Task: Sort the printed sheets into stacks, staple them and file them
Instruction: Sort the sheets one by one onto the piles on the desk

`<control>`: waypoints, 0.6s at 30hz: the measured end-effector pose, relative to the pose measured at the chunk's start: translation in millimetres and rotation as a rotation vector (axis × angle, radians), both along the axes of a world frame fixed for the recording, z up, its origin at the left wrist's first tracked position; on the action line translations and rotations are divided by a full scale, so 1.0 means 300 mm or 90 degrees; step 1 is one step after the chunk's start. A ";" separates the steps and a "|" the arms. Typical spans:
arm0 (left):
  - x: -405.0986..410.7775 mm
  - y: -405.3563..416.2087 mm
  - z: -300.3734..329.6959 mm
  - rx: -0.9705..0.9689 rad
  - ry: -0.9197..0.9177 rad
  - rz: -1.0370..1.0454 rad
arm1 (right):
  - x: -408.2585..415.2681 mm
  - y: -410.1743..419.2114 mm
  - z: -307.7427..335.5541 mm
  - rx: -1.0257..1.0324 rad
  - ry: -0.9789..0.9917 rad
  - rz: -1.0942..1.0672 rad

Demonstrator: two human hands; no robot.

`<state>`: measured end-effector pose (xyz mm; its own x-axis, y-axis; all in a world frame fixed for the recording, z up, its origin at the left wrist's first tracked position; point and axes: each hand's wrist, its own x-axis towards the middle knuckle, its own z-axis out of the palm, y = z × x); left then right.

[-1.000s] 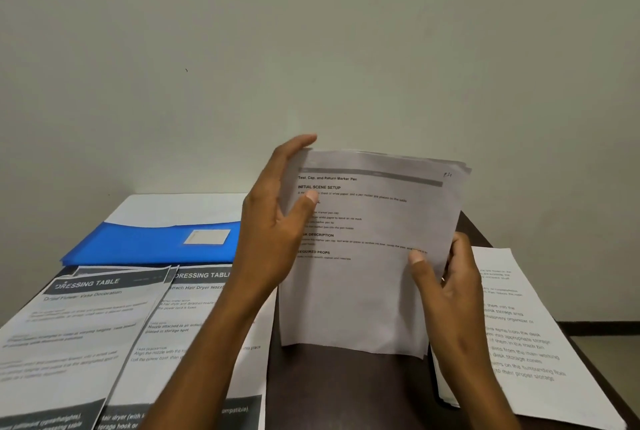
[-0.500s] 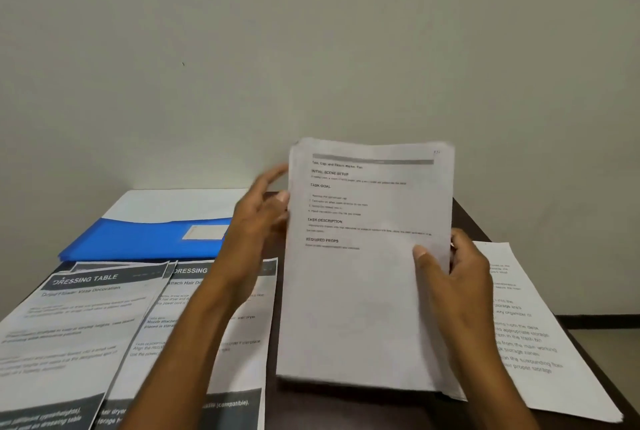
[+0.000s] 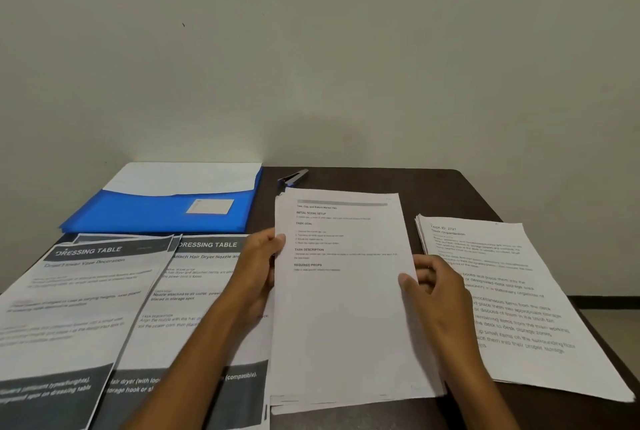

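**Stack held at mid-table, front edge**

Head view: blue folder (image 3: 166,211) at far left corner, stapler (image 3: 293,178) near far edge, "Dressing Table" sheets (image 3: 104,308) left, another pile (image 3: 512,298) right. Between them, central stack (image 3: 343,308), pinched at both side edges by left hand (image 3: 258,267) and right hand (image 3: 436,294), thumbs on top.

soft, even, dimmish light; faint shadow on the wall (image 3: 311,138); small print blurred, wide-angle edges bowed

The left hand (image 3: 258,268) grips the left edge of the paper stack (image 3: 346,308), thumb on top. The right hand (image 3: 438,294) grips its right edge, thumb on top, forearms reaching forward.
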<state>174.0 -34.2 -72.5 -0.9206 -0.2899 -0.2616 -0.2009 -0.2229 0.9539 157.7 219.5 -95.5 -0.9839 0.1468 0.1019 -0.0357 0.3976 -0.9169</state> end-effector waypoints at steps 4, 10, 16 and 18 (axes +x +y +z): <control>-0.006 -0.009 0.001 0.069 0.003 0.021 | 0.010 -0.017 -0.010 -0.028 0.026 -0.005; 0.004 -0.014 -0.022 0.162 0.043 -0.003 | 0.010 -0.025 -0.020 -0.083 0.008 0.006; 0.027 -0.006 -0.027 0.240 0.111 0.039 | 0.001 0.011 0.015 -0.180 -0.029 0.031; 0.027 -0.008 -0.022 0.279 0.121 0.019 | -0.006 0.022 0.040 -0.211 -0.040 0.038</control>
